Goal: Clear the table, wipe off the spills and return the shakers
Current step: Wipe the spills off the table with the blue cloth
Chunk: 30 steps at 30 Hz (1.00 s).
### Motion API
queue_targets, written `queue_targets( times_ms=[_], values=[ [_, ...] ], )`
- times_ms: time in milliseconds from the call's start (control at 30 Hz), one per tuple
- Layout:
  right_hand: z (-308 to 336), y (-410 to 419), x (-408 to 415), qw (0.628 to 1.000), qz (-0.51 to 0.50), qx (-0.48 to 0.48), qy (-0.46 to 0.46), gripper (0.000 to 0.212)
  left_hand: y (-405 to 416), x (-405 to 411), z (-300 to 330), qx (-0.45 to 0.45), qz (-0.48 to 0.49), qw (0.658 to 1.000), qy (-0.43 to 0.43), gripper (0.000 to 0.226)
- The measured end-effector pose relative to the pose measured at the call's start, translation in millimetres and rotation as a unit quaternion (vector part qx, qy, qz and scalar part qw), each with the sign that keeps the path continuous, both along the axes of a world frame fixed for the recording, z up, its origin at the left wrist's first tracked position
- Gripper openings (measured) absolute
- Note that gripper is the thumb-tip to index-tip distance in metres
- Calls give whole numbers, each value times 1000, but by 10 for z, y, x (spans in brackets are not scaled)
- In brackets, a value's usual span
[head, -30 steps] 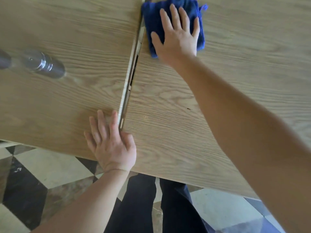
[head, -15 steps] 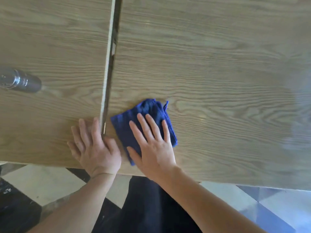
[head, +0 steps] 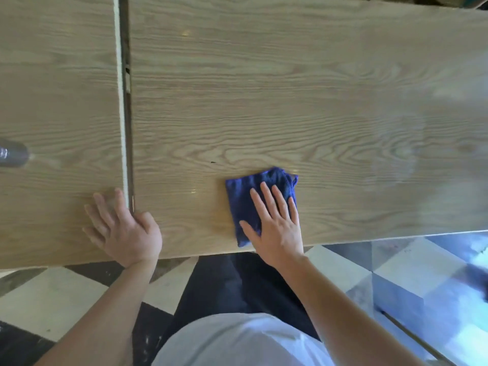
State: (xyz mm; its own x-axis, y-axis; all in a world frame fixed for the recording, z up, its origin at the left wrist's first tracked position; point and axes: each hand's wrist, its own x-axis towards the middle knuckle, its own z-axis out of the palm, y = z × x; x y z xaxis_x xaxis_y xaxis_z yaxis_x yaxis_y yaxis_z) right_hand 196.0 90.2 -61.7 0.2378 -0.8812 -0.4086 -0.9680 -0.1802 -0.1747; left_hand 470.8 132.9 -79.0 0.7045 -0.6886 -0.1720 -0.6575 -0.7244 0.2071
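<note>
The wooden bench (head: 264,101) is two light, grained tops split by a narrow seam (head: 126,101). Right of the seam, near the front edge, lies a folded blue cloth (head: 245,196). Far left of the seam stands a metal shaker (head: 12,154), cut off by the frame.

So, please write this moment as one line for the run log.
phase: wiping | right hand: flat on blue cloth | left hand: flat on table | shaker: left edge

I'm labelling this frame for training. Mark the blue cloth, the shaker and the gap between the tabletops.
blue cloth (head: 239,196): head view, bare left part.
shaker (head: 12,155): head view, blurred body at left edge.
gap (head: 127,101): head view, dark strip.
</note>
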Motion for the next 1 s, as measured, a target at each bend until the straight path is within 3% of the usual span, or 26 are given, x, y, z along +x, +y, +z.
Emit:
queue_targets(
  times_ms=[167, 333, 433, 533, 733, 1000],
  values=[
    [66, -60, -640, 994, -98, 3, 36, 78, -104, 6, 97, 58, -6, 997, 59, 70],
    [84, -16, -1020, 984, -173, 7, 32, 79, -129, -464, 190, 93, -237, 965, 63, 72],
    [110, 37, -1238, 978, -205, 25, 27, 80, -158, -991, 252, 90, -314, 939, 113, 68],
    [144, 64, -1441, 971, -233, 47, 15, 80, -217, -1415, 323, 115, -378, 913, 97, 67],
    [168, 66, -1847, 963, -259, 57, -36, 80, -468, -2022, 400, 129, -319, 937, 64, 63],
    [29, 36, -2844, 971, -222, -6, -88, 79, -650, -3140, 400, 150, -353, 922, 48, 58]
  ],
)
